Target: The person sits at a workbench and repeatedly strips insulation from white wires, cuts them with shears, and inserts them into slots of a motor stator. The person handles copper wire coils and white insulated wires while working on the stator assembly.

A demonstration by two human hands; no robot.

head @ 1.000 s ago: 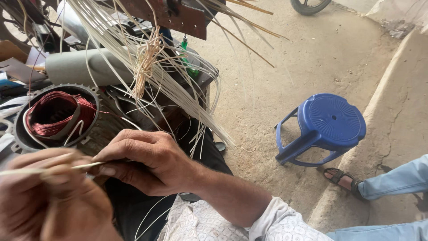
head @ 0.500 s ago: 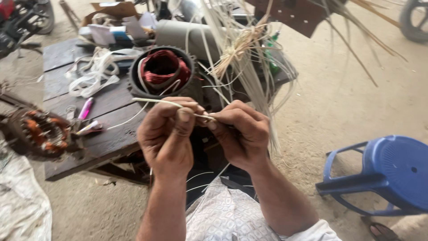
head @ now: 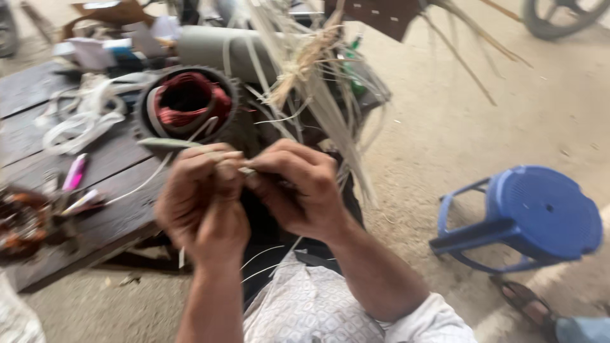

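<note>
Insulation strip [head: 166, 143], pale and thin, runs from above the desk [head: 38, 146] rightward into both hands in front of the motor stator [head: 188, 101]. Left hand [head: 202, 203] and right hand [head: 298, 187] pinch it between fingertips; it looks light, bendy and easily creased, best held near its end.

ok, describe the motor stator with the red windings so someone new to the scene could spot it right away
Start at the dark wooden workbench on the left of the head view. At its right end, just above the left hand and right hand, stands the stator: a dark toothed ring that faces the camera. Its reddish copper coils filling the bore set it apart from the grey cylinder behind it.
</note>
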